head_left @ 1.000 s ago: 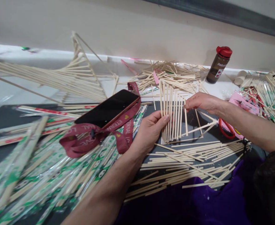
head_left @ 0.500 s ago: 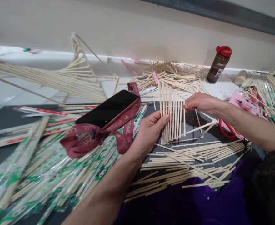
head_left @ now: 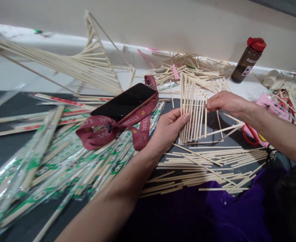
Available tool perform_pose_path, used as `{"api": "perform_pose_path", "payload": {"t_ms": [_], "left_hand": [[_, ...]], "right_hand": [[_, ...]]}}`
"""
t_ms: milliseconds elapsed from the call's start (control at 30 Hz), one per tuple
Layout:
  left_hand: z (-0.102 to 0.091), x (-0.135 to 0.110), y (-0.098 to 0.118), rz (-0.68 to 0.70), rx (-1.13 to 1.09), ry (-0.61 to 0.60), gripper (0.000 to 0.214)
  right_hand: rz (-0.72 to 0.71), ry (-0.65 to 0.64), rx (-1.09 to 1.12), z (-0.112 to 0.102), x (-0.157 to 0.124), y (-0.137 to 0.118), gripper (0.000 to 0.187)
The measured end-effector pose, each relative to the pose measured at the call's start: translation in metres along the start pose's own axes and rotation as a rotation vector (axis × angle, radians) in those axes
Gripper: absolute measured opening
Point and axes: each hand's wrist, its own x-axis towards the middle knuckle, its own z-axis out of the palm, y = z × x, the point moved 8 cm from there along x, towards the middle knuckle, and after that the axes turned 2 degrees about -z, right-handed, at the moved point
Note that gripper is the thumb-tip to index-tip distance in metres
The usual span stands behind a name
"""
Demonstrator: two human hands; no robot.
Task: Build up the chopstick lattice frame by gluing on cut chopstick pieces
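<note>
A frame of pale wooden sticks (head_left: 187, 129), set in a close fanned row, stands before me with a pointed end of joined sticks reaching right. My left hand (head_left: 168, 130) is closed on the left side of this stick frame, thumb across the front sticks. On the frame's right side, my right hand (head_left: 225, 102) pinches the upper part of an upright chopstick-like stick (head_left: 206, 125). Whether that stick is fixed to the frame, I cannot tell. Loose sticks (head_left: 200, 164) lie just below the frame on the dark table.
Wrapped chopsticks (head_left: 84, 169) cover the left, with a phone (head_left: 124, 102) and its red strap (head_left: 97, 134) on top. A larger stick structure (head_left: 97, 60) stands behind. A stick pile (head_left: 195, 70), a bottle (head_left: 249, 60) and red-handled scissors (head_left: 250, 134) lie beyond and right.
The camera view has shifted, so the whole scene sits higher and mostly farther right. Both hands keep the same hold on the stick frame, with little visible motion.
</note>
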Motion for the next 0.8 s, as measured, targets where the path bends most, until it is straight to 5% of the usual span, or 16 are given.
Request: {"api": "perform_pose_path", "payload": {"t_ms": [800], "left_hand": [[-0.0032,0.0001,-0.0045,-0.033,0.007,0.011,0.030]], "right_hand": [[-0.102,-0.060,-0.016,0.0028,0.0024,-0.0040,0.013]]}}
